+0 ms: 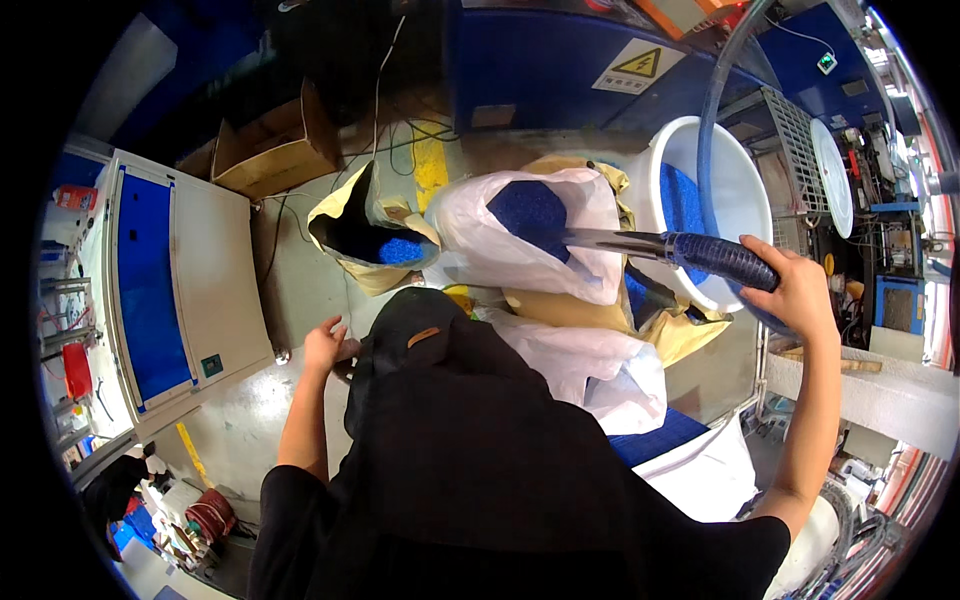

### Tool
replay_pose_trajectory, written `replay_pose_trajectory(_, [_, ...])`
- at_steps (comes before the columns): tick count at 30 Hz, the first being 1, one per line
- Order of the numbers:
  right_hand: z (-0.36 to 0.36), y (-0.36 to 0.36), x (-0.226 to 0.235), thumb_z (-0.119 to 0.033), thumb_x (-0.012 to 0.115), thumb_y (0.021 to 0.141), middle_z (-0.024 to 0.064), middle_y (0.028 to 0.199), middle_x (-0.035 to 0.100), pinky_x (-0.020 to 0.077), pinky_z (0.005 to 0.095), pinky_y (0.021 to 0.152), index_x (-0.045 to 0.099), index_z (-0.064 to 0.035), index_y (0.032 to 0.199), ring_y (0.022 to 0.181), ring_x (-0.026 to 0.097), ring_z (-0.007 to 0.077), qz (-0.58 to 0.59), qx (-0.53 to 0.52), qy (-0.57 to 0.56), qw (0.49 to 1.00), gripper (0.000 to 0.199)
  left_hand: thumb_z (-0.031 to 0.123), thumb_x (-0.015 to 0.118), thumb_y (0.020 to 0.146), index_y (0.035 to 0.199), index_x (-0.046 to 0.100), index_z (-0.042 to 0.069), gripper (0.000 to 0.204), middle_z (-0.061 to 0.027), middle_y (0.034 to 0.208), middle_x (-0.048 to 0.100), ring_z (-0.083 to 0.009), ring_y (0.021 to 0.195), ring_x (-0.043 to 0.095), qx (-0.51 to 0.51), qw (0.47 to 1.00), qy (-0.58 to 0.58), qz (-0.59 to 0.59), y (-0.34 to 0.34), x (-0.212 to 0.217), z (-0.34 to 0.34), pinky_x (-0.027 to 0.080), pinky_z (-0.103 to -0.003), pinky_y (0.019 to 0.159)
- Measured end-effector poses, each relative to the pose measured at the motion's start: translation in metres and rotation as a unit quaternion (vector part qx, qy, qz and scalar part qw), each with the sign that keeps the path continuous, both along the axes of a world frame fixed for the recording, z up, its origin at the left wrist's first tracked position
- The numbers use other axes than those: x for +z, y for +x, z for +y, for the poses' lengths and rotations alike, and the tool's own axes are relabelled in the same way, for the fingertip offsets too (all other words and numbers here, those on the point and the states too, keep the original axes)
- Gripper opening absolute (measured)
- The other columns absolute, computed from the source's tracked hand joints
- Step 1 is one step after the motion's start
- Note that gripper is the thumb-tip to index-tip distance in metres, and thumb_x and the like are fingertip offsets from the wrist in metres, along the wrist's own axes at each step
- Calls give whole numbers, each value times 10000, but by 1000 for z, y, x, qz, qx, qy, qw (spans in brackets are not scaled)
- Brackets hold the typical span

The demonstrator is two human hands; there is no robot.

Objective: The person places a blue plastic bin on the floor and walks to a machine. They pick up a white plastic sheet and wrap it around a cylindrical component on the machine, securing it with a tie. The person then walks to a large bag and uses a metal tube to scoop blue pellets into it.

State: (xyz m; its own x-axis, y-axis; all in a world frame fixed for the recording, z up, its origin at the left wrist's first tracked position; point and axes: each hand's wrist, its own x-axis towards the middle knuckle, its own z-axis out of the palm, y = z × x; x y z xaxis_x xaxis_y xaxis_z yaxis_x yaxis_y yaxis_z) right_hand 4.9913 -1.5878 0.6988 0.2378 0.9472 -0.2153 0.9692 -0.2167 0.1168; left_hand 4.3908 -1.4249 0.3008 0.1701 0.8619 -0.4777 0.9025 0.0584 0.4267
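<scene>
- Right hand (pixel 795 290): clamped around a blue ribbed suction hose (pixel 722 256), just behind its metal nozzle (pixel 612 241). The hose loops up and away over a white bucket (pixel 745 190).
- Nozzle: lies nearly level, its tip reaching into the mouth of a white-lined sack (pixel 560 235) holding blue granules (pixel 528 208).
- Left hand (pixel 328 345): open, fingers spread, clamped on nothing; it hangs low beside the person's dark clothing, well apart from the sack.
- Second sack (pixel 365 235): tan with a dark opening, also showing blue granules, just beside the first and standing on the floor (pixel 300 290).
- Grey and blue cabinet (pixel 175 290): to the person's left, apart from the work.
- Cardboard box (pixel 272 148): behind the sacks; cables trail over the floor near it.
- Risk, liner: the loose white liner lies right by the nozzle tip; suction could likely draw it in and block the flow.
- Risk, sack: nothing steadies the sack, so a push from the nozzle may tip or fold it and spill granules.
- Risk, hose: held one-handed, the hose's long loop could tug the nozzle out of the opening.
- Risk, footing: cables and stray granules underfoot may cause a slip.
</scene>
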Motion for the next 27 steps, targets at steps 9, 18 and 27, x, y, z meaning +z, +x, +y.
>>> replay_pose_trajectory(9, [81,-49,-132,-394,723,717,120,739,644,509,422,630,548,-238,1231,690,647,311,17,-7,-39,999,565,240,609,866,1197,605,77,370,-189,819,684,-252,785,685,112,989,-97,-5,-43,-17,-29,536,-361,729])
replay_pose_trajectory(18, [60,-116,-196,-411,694,744,169,786,657,520,446,630,501,-238,1259,738,666,322,53,43,-180,981,577,227,615,873,1195,610,79,354,-157,839,696,-215,735,680,192,969,-53,-144,-34,-41,-41,524,-344,685])
replay_pose_trajectory(27, [101,-50,-246,-472,661,756,158,887,682,517,453,692,531,-185,1218,823,661,351,8,-65,-107,992,559,201,612,872,1194,608,65,349,-157,816,691,-204,722,681,185,978,-8,-94,-64,13,-69,519,-314,676])
